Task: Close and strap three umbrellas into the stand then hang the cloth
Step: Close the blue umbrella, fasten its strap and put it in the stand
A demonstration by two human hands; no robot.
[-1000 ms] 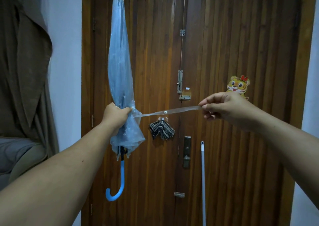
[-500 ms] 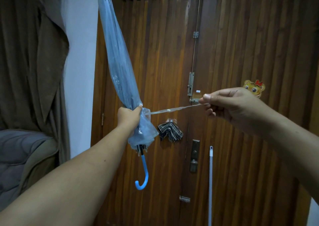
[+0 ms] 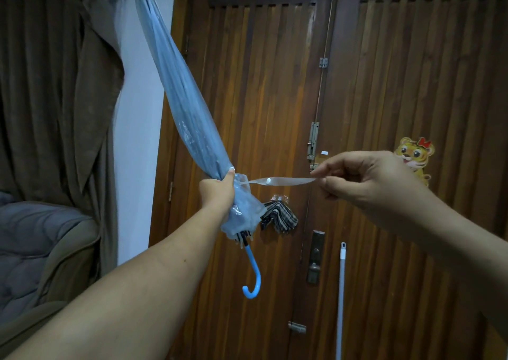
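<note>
- The left hand (image 3: 217,194) is wrapped tight around the gathered canopy of the blue umbrella (image 3: 187,104), just above the loose skirt of plastic, holding it tip-up and slanted away from the wooden door (image 3: 261,112) toward the curtain (image 3: 55,84).
- Handle down: the blue crook handle (image 3: 254,274) hangs below that fist, in front of the door.
- The right hand (image 3: 365,178) is closed in a pinch on the end of the clear strap (image 3: 277,181), drawn out taut toward the door's bolt, its white snap button (image 3: 268,181) facing us mid-length.
- So this looks like the strapping step: the strap has yet to go round the folds and snap shut.
- No stand in sight from here, so this umbrella isn't stowed.
- A checked cloth (image 3: 279,215) hangs on the door just behind the umbrella's skirt, and a white pole (image 3: 341,299) leans against the door lower down.
- Watch the risks: that plastic is slick, and if the left grip eases, the folds will likely balloon out and the strap won't reach its mate.
- Pull the strap too hard and the thin tab could tear at its root or slip from the pinch.
- The tip is high near the curtain; a swing while wrapping may snag the fabric.
</note>
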